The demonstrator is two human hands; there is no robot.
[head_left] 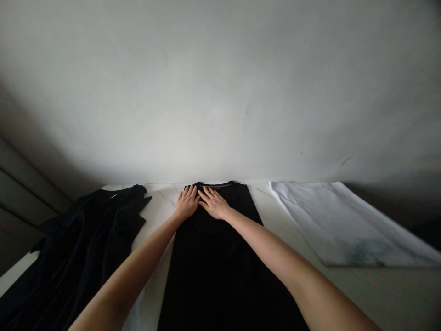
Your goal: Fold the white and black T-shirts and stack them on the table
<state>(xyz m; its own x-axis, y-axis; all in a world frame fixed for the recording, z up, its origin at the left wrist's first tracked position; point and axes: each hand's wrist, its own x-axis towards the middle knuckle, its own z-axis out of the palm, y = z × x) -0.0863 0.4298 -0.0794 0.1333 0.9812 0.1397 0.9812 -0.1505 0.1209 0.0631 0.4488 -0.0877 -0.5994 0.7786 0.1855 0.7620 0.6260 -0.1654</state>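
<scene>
A black T-shirt (220, 266) lies lengthwise on the table in front of me, its neckline at the far end by the wall. No sleeves stick out at its sides. My left hand (187, 202) rests flat on its far left shoulder, fingers stretched out. Close beside it, my right hand (214, 203) lies flat just below the neckline, fingers spread. Both hands press on the cloth without gripping it. The near end of the shirt runs out of view at the bottom.
A rumpled pile of dark clothing (89, 239) covers the left of the white table (275, 209). To the right lies a flat, folded white garment (344, 216) with a bluish-grey pattern. A pale wall (220, 92) rises directly behind the table's far edge.
</scene>
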